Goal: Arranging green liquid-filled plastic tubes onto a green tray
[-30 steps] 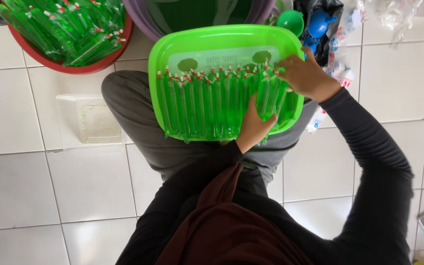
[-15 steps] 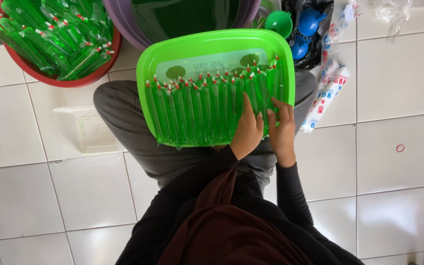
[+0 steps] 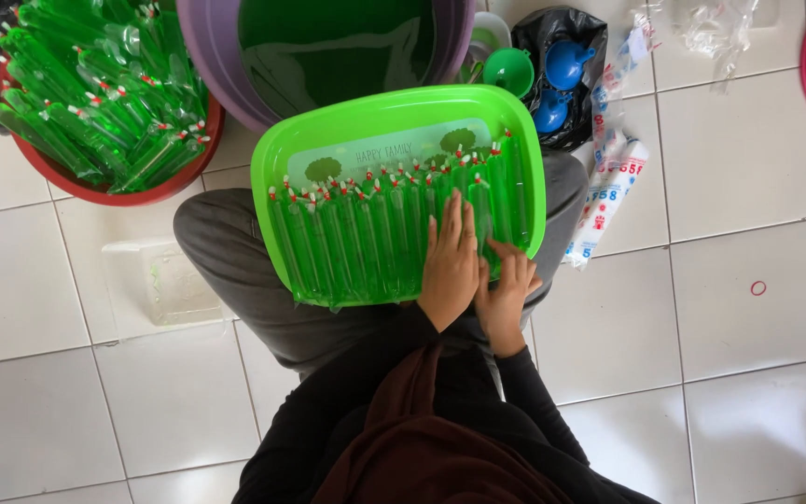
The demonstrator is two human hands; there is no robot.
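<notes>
A bright green tray (image 3: 394, 105) rests on my lap and holds a row of long green liquid-filled plastic tubes (image 3: 356, 233), their tied ends red and white. My left hand (image 3: 450, 266) lies flat on the tubes near the tray's front edge, fingers stretched forward and holding nothing. My right hand (image 3: 507, 289) sits just to its right, with its fingers spread and bent on the last tubes at the tray's front right corner. The two hands touch side by side.
At the far left a red basin (image 3: 146, 191) is piled with several green tubes (image 3: 95, 103). Behind the tray stands a purple basin (image 3: 212, 65) of green liquid. Green (image 3: 507, 70) and blue funnels (image 3: 566, 61) and a roll of plastic bags (image 3: 604, 201) lie to the right. A clear box (image 3: 165, 280) is on the white tiles.
My right hand has come back from the tray's far right corner to the front edge beside my left hand. My left hand now lies flatter on the tubes.
</notes>
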